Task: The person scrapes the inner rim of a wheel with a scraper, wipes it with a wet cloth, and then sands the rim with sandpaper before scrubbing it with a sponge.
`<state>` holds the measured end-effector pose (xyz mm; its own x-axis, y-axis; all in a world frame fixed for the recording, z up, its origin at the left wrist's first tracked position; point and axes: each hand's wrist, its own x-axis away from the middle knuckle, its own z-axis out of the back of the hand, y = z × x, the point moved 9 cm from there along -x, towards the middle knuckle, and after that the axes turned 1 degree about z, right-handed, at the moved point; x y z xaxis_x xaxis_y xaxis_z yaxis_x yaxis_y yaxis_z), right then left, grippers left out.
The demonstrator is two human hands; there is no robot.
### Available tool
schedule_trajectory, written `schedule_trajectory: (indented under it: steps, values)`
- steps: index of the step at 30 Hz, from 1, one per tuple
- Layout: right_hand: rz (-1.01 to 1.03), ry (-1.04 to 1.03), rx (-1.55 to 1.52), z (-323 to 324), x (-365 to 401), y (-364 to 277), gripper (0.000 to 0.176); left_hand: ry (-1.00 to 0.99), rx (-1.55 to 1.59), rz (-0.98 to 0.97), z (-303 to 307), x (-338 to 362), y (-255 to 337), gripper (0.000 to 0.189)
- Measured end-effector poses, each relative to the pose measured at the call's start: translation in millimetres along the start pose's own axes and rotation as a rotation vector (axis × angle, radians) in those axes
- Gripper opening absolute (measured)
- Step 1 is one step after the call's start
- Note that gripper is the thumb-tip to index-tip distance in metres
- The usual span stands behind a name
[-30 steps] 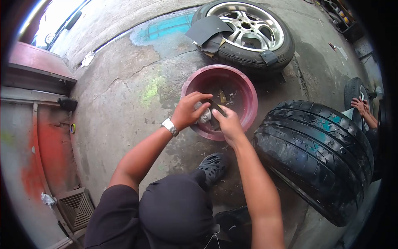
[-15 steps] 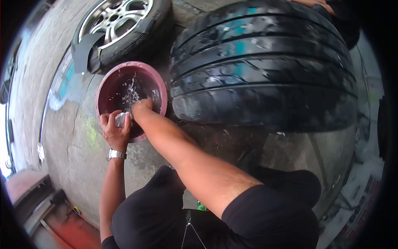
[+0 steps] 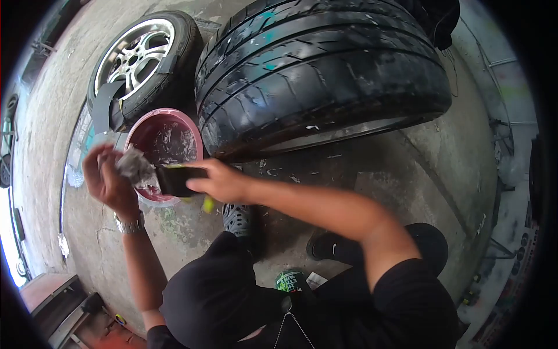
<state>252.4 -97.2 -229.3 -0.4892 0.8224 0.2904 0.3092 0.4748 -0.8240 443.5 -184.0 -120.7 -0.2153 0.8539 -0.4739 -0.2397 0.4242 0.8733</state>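
My left hand (image 3: pixel 109 177), blurred and wearing a metal watch (image 3: pixel 129 224), is closed round a crumpled grey-white wad (image 3: pixel 137 166) whose material I cannot make out. My right hand (image 3: pixel 218 181) grips a dark block with yellow-green edges (image 3: pixel 174 180), its thumb and fingers on opposite sides. The block's left end is up against the wad, or very close to it. Both are above the near side of a pink basin (image 3: pixel 196 135). Pale reflections and flecks show on the dark water (image 3: pixel 165 139) inside.
A large black tire (image 3: pixel 325 75) stands right of the basin. Behind the basin lies a tire with a silver rim (image 3: pixel 132 58), a grey sheet (image 3: pixel 104 107) hanging over its edge. Below are a grey clog (image 3: pixel 236 218) and a green can (image 3: pixel 290 280). Person's dark clothing (image 3: pixel 436 20) shows at top right.
My right hand has come out of the basin and now shows the dark block. My left hand has shifted left and turned, still holding the pale wad. The view has shifted too.
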Motion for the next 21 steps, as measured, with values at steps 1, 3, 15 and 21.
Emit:
schedule_trajectory:
  steps: [1,3,15,21]
  values:
    - [-0.005,-0.001,-0.026,13.2,21.7,13.7,0.046,-0.150,0.048,-0.015,-34.5,-3.4,23.0,0.021]
    - [-0.171,0.046,0.011,52.0,89.4,21.2,0.048,-0.463,-0.077,-0.189,-107.0,-0.7,75.4,0.029]
    - [-0.096,0.897,0.009,298.3,314.8,29.3,0.058,-0.829,-0.399,-0.759,-276.8,52.3,193.7,0.059]
    - [0.504,1.179,0.578,359.2,324.0,35.9,0.040,-0.985,-0.249,-0.910,-356.0,83.3,254.2,0.060]
